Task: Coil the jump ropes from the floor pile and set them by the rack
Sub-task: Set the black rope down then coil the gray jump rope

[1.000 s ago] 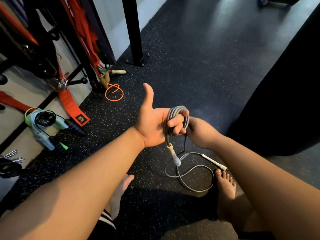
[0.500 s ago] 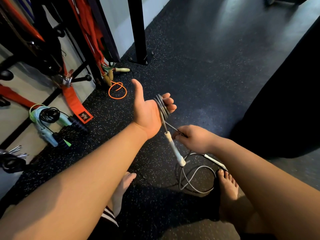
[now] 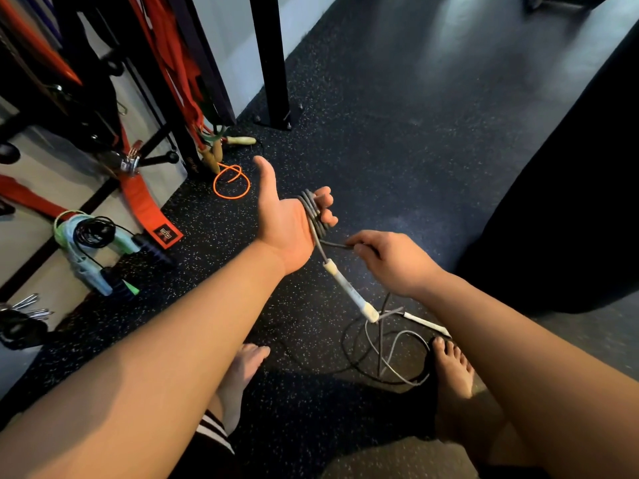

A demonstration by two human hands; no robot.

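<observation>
**One More Turn Laid, Next Length Drawn Up**

Holds several turns of the gray jump rope in the left grip, fingers curled over the strands, thumb pointing far. Pinches a single strand of the same rope in the right grip, just right of the left palm and a little nearer. Has dropped the right grip away from the left fingers, its spot a second ago for laying a turn, to draw slack for the following one. Lets one white handle hang from the coil, slanting down and right, more tilted than a second ago. Leaves the second handle and a few loose loops on the floor near the right foot, with some strands lifted toward the hands.

Points to coiling well along but unfinished. Needs, by the look of it, a few more turns before carrying the bundle far and left to the rack. Shows an orange rope already lying near its foot, and a pale blue-green bundle nearer on the left. Risks the dangling handle snagging the rising strand.
</observation>
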